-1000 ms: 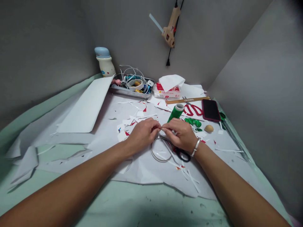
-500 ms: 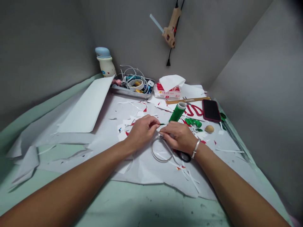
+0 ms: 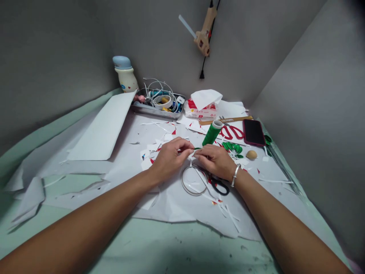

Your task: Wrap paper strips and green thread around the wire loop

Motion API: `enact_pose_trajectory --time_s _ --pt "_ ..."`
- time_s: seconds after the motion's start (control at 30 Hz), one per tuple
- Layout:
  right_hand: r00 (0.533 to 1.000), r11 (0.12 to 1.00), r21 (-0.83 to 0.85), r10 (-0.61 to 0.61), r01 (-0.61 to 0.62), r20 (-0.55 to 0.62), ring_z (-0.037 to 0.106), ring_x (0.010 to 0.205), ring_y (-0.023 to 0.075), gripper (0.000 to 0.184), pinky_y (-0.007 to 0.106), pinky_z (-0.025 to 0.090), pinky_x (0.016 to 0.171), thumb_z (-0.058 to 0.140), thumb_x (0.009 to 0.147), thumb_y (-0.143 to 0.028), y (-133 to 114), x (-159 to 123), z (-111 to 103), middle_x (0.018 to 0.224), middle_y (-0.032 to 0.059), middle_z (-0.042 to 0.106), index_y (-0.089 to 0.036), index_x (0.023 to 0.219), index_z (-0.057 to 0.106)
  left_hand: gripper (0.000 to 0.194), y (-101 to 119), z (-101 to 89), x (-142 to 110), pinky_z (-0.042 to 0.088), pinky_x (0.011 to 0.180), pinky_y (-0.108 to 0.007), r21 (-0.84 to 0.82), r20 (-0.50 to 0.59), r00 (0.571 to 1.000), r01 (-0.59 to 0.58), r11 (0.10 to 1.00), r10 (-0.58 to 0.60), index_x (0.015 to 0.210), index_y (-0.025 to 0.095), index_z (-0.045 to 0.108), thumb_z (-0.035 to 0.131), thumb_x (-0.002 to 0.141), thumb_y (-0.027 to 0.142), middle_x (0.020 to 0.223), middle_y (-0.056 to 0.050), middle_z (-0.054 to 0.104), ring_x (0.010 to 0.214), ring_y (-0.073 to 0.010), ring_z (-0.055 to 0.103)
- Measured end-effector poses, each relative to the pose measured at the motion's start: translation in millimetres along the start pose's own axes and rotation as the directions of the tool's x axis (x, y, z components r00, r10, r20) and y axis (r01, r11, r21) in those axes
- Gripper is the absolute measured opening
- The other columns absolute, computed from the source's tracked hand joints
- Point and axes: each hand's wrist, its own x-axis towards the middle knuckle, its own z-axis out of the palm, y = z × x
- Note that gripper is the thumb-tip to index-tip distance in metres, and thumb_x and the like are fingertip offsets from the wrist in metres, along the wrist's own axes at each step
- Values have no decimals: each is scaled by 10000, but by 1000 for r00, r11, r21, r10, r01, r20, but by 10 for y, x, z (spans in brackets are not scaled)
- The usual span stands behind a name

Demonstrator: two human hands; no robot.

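Observation:
My left hand [image 3: 173,155] pinches a thin dark green strip [image 3: 196,148] between thumb and fingertips. Close against its other end is my right hand [image 3: 219,163], fingers closed together; what they hold is hidden. Just behind the right hand a spool of green thread [image 3: 211,134] stands, leaning a little. Below the hands lies a thin metal ring [image 3: 183,183] on the paper. Beside it, partly under my right hand, are black-handled scissors [image 3: 221,189]. Green leaf-like pieces [image 3: 232,147] lie to the right of the spool.
White paper scraps surround the hands. Farther back are a metal tray [image 3: 154,111] of supplies, a tissue pack [image 3: 201,111], red-handled scissors [image 3: 237,132] and a phone [image 3: 253,133]. White card [image 3: 102,131] lies left; a glue gun [image 3: 203,40] hangs on the wall.
My right hand has moved slightly up and away from the metal ring, showing more of the black scissors. The left hand keeps its pinch on the green strip.

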Motion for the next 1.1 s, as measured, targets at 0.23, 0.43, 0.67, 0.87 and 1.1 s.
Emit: enact_pose_trajectory --time_s 0.23,0.43,0.67,0.87,1.1 --pt "987 983 -124 -144 135 -64 546 696 158 161 275 420 672 537 890 -217 -153 11 -31 723 35 660 -173 881 692 145 -47 31 -18 442 744 -303 168 73 996 -61 984 49 831 182 656 520 825 131 835 -24 631 806 -163 573" --pt "986 998 26 57 -54 -157 606 755 148 160 264 441 725 541 898 -194 59 32 -52 798 29 699 -185 844 691 122 10 32 -40 441 726 -278 53 147 985 -95 994 87 850 190 659 543 838 158 847 -12 636 783 -141 575" --pt "995 997 -46 -56 60 83 568 722 156 158 266 433 690 543 879 -188 -67 -6 -11 736 30 676 -187 849 698 96 -18 8 2 461 735 -283 44 -26 1000 2 999 -1 839 178 648 553 841 196 862 -20 641 817 -152 584" --pt "987 988 -91 -132 124 -88 543 690 154 162 274 421 680 533 894 -213 -154 17 -64 732 37 669 -175 864 688 139 -34 33 -29 440 729 -287 154 83 995 -74 985 61 837 178 660 525 834 142 837 -22 627 805 -154 574" --pt "995 998 23 52 -50 -86 595 727 146 163 265 441 696 539 899 -209 73 24 -58 783 31 692 -189 857 695 112 13 13 -23 447 734 -267 26 100 992 -84 996 81 857 186 659 547 846 182 860 -7 638 808 -134 581"
